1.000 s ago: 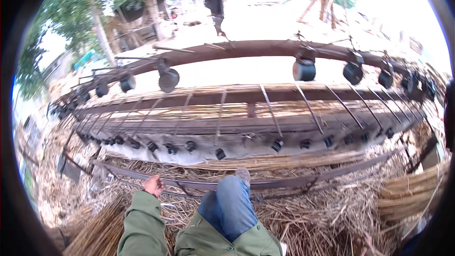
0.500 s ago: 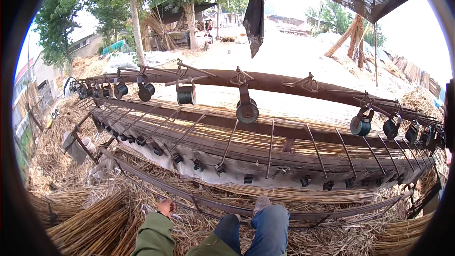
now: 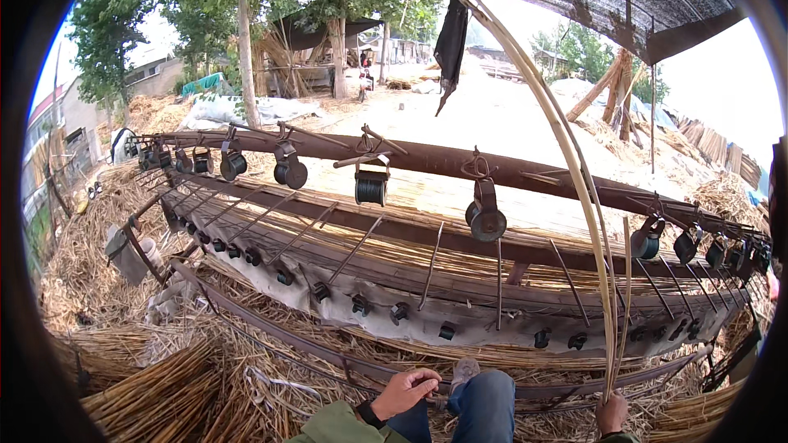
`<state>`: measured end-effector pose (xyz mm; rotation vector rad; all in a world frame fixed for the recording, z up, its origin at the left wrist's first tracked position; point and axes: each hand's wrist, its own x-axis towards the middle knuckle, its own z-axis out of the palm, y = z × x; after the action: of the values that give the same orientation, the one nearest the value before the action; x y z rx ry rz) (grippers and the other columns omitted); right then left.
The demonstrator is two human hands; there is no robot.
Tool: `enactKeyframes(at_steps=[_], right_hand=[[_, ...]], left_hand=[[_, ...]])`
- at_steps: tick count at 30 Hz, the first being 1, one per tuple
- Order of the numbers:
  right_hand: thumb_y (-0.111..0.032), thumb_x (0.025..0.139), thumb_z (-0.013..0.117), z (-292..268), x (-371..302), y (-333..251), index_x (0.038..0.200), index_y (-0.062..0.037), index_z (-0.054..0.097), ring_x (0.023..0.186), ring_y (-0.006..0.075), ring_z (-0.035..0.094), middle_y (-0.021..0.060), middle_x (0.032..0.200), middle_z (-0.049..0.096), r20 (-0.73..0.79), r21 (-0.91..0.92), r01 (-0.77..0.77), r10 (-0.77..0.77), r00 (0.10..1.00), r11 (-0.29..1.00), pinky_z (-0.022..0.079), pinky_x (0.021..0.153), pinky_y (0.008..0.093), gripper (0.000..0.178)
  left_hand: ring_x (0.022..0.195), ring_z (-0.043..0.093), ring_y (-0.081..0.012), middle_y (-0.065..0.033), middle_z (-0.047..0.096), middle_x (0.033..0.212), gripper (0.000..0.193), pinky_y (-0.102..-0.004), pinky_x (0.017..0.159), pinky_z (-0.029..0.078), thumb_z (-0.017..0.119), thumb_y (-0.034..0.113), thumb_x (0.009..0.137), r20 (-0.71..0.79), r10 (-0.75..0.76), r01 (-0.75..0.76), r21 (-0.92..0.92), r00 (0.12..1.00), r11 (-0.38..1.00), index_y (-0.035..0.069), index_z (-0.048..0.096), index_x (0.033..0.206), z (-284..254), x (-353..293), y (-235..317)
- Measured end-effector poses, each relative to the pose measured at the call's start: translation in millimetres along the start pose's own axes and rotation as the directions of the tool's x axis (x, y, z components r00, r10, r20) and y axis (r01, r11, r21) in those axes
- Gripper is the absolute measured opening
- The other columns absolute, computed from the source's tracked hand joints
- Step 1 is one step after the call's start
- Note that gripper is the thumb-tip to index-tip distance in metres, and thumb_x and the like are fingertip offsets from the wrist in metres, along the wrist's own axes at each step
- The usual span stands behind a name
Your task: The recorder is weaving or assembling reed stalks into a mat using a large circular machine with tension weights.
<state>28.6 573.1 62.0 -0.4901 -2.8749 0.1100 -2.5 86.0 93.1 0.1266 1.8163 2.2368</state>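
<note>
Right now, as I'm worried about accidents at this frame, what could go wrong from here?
The long stalks, gripped near their lower ends by the right hand, could sway or tip, since they rise high above that grip. They might also snag on a hanging spool, which appears close beside them in this view. The loose straw around the shoe could make footing unsteady.

The left hand [image 3: 404, 394] is at 6 o'clock, fingers loosely bent toward 2 o'clock; its green-sleeved forearm [image 3: 349, 427] enters between 6 and 7 o'clock. Between 4 and 5 o'clock, the right hand [image 3: 611, 413] has its fingers curled into a grip.
</note>
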Motion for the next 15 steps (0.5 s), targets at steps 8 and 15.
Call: enactKeyframes(at_steps=[8, 15], right_hand=[[-0.037, 0.076, 0.055, -119, -12, -236, 0.074, -0.0040, 0.063, 0.060, 0.0319, 0.059, 0.0124, 0.065, 0.059, 0.275, 0.455, 0.704, -0.837, 0.472, 0.546, 0.048, 0.056, 0.0406, 0.034], [-0.033, 0.077, 0.063, -117, -49, -330, 0.083, -0.0027, 0.061, 0.064, 0.0316, 0.057, 0.0094, 0.075, 0.057, -0.051, 0.652, 0.744, -0.971, 0.233, 0.144, 0.047, 0.056, 0.0378, 0.031]], left_hand=[[0.079, 0.051, -0.0079, -0.0038, 0.056, 0.099, 0.031, -0.0233, 0.067, 0.043, 0.061, 0.017, 0.085, 0.426, 0.056, -0.160, 0.213, 0.903, 0.964, 0.002, 0.053, 0.110, 64, -11, -8], [0.070, 0.055, -0.0119, -0.0057, 0.058, 0.086, 0.022, -0.0273, 0.059, 0.046, 0.059, 0.015, 0.084, 0.122, 0.016, -0.002, -0.112, 0.992, 0.994, 0.001, 0.056, 0.101, 69, -41, -30]])
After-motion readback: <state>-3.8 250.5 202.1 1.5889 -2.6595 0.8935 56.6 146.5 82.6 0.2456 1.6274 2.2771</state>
